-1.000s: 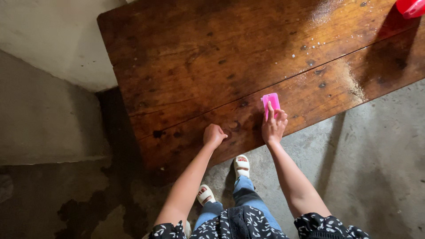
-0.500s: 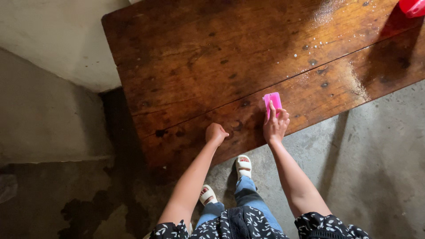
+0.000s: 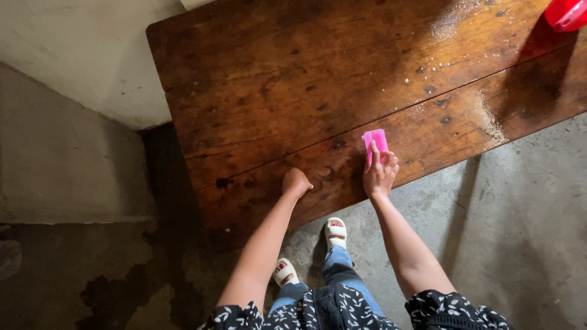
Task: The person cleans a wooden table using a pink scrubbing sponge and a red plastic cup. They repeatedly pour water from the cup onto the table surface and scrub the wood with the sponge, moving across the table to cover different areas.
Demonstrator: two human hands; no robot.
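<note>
Hands over a wet wooden table: right hand grasps a pink scrubbing pad near the front edge, best kept flat and pressed evenly; left hand clenched, braced beside.

Both bare arms reach forward; left hand curled into a fist; right hand grip closed, forefinger extended.

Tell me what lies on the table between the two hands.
Only bare, wet wood with dark knots lies between the left hand and the right hand holding the pink scraper, per the head view.
</note>
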